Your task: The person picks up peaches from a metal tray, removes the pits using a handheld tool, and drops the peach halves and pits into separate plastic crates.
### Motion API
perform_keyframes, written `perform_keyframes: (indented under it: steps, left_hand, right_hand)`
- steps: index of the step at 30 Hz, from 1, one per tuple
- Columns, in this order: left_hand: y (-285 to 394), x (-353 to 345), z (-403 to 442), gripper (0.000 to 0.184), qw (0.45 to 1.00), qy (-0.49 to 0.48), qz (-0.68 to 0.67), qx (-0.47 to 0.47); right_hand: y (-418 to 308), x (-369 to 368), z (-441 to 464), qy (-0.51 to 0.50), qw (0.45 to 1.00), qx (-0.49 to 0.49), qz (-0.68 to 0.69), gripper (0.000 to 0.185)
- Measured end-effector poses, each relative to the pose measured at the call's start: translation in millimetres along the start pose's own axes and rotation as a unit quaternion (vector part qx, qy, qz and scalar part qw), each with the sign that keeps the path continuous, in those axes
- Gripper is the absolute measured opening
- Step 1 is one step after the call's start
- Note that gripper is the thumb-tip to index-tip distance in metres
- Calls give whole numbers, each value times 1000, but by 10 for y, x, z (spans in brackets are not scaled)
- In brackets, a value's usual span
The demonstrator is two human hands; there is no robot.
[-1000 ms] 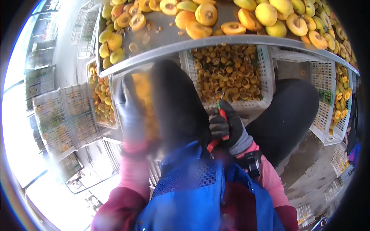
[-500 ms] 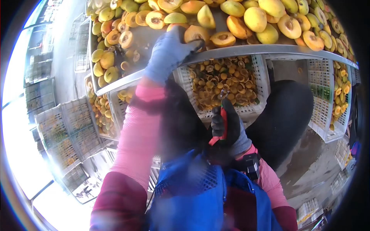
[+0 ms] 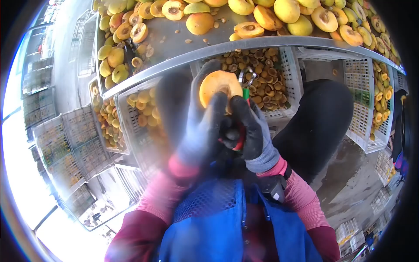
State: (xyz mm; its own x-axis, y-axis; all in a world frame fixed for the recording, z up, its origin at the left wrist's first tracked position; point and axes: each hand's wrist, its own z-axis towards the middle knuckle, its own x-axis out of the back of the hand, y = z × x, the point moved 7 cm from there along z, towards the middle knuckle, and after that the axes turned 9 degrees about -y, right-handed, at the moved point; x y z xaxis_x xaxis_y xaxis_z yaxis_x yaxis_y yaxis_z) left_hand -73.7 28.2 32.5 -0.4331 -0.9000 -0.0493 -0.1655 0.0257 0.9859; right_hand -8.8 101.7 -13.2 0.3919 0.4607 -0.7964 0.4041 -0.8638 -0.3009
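Note:
My left hand [image 3: 201,111], in a grey glove with dark fingers, grips a halved yellow peach [image 3: 214,88] above my lap. The cut face is turned up, and my thumb lies over its middle. Close beside it, my right hand [image 3: 248,131] is wrapped round a pitting tool [image 3: 247,76] with a red and green handle and a looped metal tip. That tip stands just right of the peach half. Part of the handle is hidden by my fingers. Below both hands, a white crate [image 3: 296,74] holds many small, hollow-looking fruit pieces.
A metal-edged table [image 3: 174,64] across the front bears heaped whole and halved peaches [image 3: 288,17]. Another crate of peaches [image 3: 146,107] stands at left, and a white crate [image 3: 360,102] at right. Stacked crates [image 3: 65,142] stand farther left. My knee [image 3: 321,118] is beside the middle crate.
My left hand has come back from the table to my lap with a peach half. My right hand has risen with the pitting tool to meet it.

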Motion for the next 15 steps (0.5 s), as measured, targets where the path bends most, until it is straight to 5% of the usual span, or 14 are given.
perform_keyframes:
  steps: [4,6,7,8,11,14,15]
  left_hand:
    - [124,160,-69,49,975,114,175,-71]
    - [223,174,-70,55,940,75,278,-181]
    - [249,174,-86,58,914,54,327,-235]
    - [260,158,-119,62,882,31,374,-285]
    - [210,49,-228,69,822,-13,439,-362]
    - [66,27,-214,65,874,-1,379,-303]
    - [26,23,-210,64,890,5,358,-283]
  right_hand:
    - [47,42,-18,-63,991,37,-116,34]
    - [-96,-63,-110,-88,945,111,-295,38]
    - [-172,-126,-165,-88,910,151,-377,40]
    - [-233,-222,-250,-99,792,243,-551,40]
    - [-322,-420,-436,-52,646,317,-693,32]
    - [-262,-323,-474,2,619,382,-687,24]
    - [-214,-296,-490,-10,556,421,-717,32]
